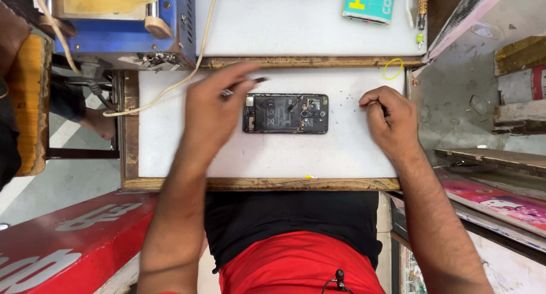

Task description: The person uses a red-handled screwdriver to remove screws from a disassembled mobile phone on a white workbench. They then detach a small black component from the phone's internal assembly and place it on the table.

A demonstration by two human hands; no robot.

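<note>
head cam | looks straight down, close over white worktop [284, 157] | single view, nothing shared

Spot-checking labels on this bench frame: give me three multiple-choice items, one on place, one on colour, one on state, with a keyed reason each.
1. Where does the opened phone lie?
A. On the white work mat, between the two hands
B. On the blue machine
C. On the person's lap

2. What colour is the rubber band near the mat's far right corner?
A. Red
B. Yellow
C. Black

3. How is the phone?
A. Back cover on
B. Wrapped in a box
C. Back cover off, battery and boards showing

Answers: 1 A, it sits flat on the mat with the left hand on one side and the right hand on the other. 2 B, the loop is plainly yellow. 3 C, the battery and camera modules are exposed.
</note>
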